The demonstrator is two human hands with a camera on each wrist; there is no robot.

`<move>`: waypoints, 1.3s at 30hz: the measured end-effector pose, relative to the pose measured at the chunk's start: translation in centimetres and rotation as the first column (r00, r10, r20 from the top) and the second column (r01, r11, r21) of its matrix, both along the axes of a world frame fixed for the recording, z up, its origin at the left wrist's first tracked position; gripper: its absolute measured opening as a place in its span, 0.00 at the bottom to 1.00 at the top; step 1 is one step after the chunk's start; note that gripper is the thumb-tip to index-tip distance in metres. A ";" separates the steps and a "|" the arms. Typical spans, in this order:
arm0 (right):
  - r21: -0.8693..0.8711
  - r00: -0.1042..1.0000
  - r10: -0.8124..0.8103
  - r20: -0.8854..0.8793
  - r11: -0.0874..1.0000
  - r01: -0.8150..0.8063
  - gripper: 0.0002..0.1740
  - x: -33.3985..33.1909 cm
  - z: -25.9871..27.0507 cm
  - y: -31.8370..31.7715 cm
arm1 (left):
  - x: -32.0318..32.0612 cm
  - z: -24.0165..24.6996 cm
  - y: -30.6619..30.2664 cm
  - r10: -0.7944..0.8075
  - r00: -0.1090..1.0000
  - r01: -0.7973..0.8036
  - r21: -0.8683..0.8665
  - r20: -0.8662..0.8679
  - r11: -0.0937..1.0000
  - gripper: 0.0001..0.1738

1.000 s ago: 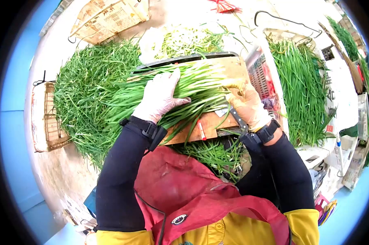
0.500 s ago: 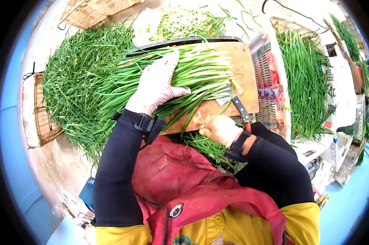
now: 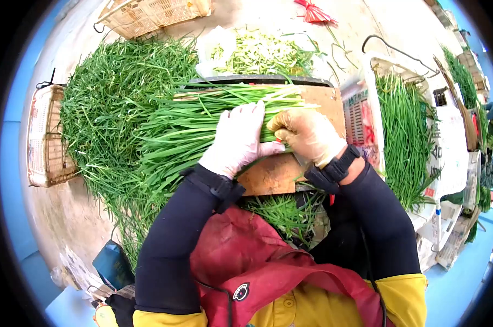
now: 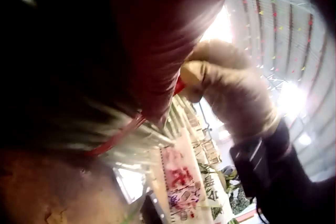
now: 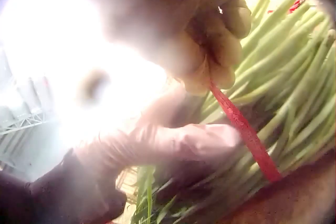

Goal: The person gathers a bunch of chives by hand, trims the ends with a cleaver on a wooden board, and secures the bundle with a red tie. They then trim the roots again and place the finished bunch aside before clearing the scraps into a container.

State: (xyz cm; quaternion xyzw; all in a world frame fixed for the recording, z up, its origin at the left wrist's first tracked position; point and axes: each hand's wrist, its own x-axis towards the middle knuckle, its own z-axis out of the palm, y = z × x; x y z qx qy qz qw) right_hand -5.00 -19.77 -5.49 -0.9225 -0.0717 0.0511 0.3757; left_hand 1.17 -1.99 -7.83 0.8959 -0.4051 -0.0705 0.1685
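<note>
A thick bunch of green chives (image 3: pixel 186 117) lies across a wooden cutting board (image 3: pixel 268 177), pale stem ends to the right. My gloved left hand (image 3: pixel 238 136) rests over the bunch, fingers laid across the top and thumb stretched to the right. Close beside it, my gloved right hand (image 3: pixel 309 133) pinches a red strip (image 5: pixel 244 132) with curled fingers. In the right wrist view this strip runs from the fingertips down along the stems, passing the left thumb. A knife handle (image 4: pixel 152 208) shows in the left wrist view, near the board; my right hand hides the knife in the head view.
A large heap of loose chives (image 3: pixel 115 103) spreads at the left. Pale trimmings (image 3: pixel 268 52) lie beyond the board. At the right stands a white crate (image 3: pixel 364 117), with more chives (image 3: pixel 402 136) next to it. A bundle of red strips (image 3: pixel 314 12) lies farther back.
My right hand went down to the board's near edge, where a red strip lay, then rose to the bunch with the strip pinched. My left hand stayed on the chives.
</note>
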 end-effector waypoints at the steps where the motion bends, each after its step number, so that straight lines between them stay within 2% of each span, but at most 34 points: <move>1: 0.006 0.998 0.025 -0.065 1.000 -0.025 0.10 1.0 0.2 0.3 | 0.1 -0.6 -0.3 0.018 0.999 -0.018 0.015 -0.033 1.000 0.52; 3: 0.075 0.976 0.079 -0.203 0.995 -0.065 0.09 3.2 0.1 0.4 | 0.7 -2.2 -0.6 0.084 0.996 -0.083 0.035 -0.036 0.996 0.50; 4: 0.073 0.976 0.082 -0.201 0.995 -0.069 0.09 4.2 -0.9 0.4 | 1.0 -2.4 -0.7 0.106 0.993 -0.103 0.056 -0.057 0.993 0.50; 6: 0.189 0.987 -0.160 0.004 0.970 0.156 0.11 6.5 -3.9 0.2 | 1.1 -2.4 -0.7 0.083 0.996 -0.084 0.044 0.010 0.996 0.50; 7: 0.130 0.989 -0.144 0.024 0.982 0.140 0.12 8.0 -4.6 -0.1 | 1.0 -2.8 -0.7 0.103 0.994 -0.103 0.009 0.044 0.995 0.50; 9: -0.113 0.990 -0.141 0.003 0.984 0.140 0.16 10.3 -6.4 -0.5 | 1.0 -3.1 -0.8 0.121 0.991 -0.121 -0.004 0.065 0.993 0.49; 10: -0.234 0.991 -0.136 0.007 0.963 0.134 0.18 10.9 -6.4 -0.1 | 1.1 -3.0 -0.9 0.129 0.990 -0.129 0.002 0.060 0.992 0.48; 11: -0.379 0.986 -0.144 -0.080 0.920 0.103 0.21 10.9 -6.4 -0.1 | 1.2 -3.1 -1.1 0.143 0.989 -0.144 0.020 0.022 0.989 0.49; 12: -0.377 0.986 -0.143 -0.080 0.920 0.103 0.21 10.7 -6.4 -0.1 | 1.2 -3.2 -1.2 0.144 0.989 -0.144 0.021 0.022 0.989 0.49; 14: -0.364 0.985 -0.058 -0.163 0.931 -0.005 0.22 10.2 -6.2 -0.2 | 1.1 -3.2 -1.3 0.165 0.985 -0.164 -0.010 0.052 0.986 0.51; 15: -0.277 0.984 -0.043 -0.170 0.961 -0.006 0.22 9.7 -6.0 -0.4 | 1.1 -3.7 -1.2 0.174 0.982 -0.171 -0.039 0.068 0.984 0.53; 16: -0.279 0.984 -0.043 -0.172 0.960 -0.007 0.22 9.5 -5.9 -0.4 | 1.0 -3.8 -1.2 0.174 0.983 -0.172 -0.040 0.065 0.984 0.53; 18: -0.320 0.955 -0.057 -0.290 0.947 -0.040 0.23 9.1 -5.6 -0.7 | 1.0 -3.7 -1.4 0.208 0.972 -0.201 -0.070 0.113 0.977 0.55; 19: -0.371 0.980 0.016 -0.198 0.924 -0.090 0.23 8.6 -5.5 -0.6 | 1.2 -3.5 -1.4 0.208 0.972 -0.201 -0.076 0.113 0.977 0.55; 20: -0.383 0.971 -0.026 -0.236 0.921 -0.068 0.22 8.4 -5.5 -0.4 | 1.5 -3.3 -1.4 0.183 0.983 -0.182 -0.019 0.034 0.983 0.56; 22: -0.356 0.967 0.003 -0.255 0.930 -0.096 0.22 8.0 -5.4 -0.5 | 2.3 -3.0 -1.2 0.141 0.982 -0.130 0.094 -0.124 0.987 0.59; 24: -0.345 0.962 0.011 -0.271 0.933 -0.108 0.20 8.3 -5.5 -0.9 | 2.9 -3.5 -1.3 0.151 0.983 -0.143 0.080 -0.107 0.987 0.59; 26: -0.332 0.956 0.020 -0.294 0.935 -0.122 0.19 8.8 -5.4 -1.4 | 3.1 -3.3 -1.5 0.144 0.976 -0.119 0.155 -0.161 0.981 0.59; 28: -0.100 0.922 0.085 -0.377 0.986 -0.132 0.17 10.4 -5.1 -1.9 | 3.2 -3.3 -1.4 0.135 0.977 -0.114 0.128 -0.168 0.985 0.60; 29: -0.066 0.935 0.071 -0.347 0.993 -0.100 0.17 11.3 -5.1 -1.7 | 3.1 -3.4 -1.4 0.141 0.978 -0.118 0.151 -0.156 0.982 0.60; 30: -0.070 0.937 0.070 -0.343 0.993 -0.100 0.17 12.2 -5.0 -1.6 | 3.1 -3.6 -1.5 0.147 0.979 -0.121 0.172 -0.145 0.978 0.60; 32: -0.318 0.949 0.047 -0.311 0.936 -0.151 0.19 13.8 -4.2 -0.7 | 3.1 -3.2 -1.6 0.147 0.979 -0.122 0.171 -0.139 0.978 0.61; 34: -0.384 0.965 0.023 -0.262 0.915 -0.126 0.19 14.8 -5.6 0.2 | 3.1 -3.0 -1.7 0.155 0.978 -0.126 0.194 -0.141 0.973 0.63; 36: -0.409 0.917 0.008 -0.399 0.894 -0.185 0.17 15.7 -6.0 0.7 | 3.2 -2.8 -1.8 0.152 0.978 -0.118 0.221 -0.141 0.968 0.63; 39: -0.332 0.908 -0.009 -0.418 0.932 -0.144 0.16 16.0 -6.5 0.1 | 3.0 -2.9 -1.7 0.160 0.979 -0.129 0.217 -0.129 0.968 0.62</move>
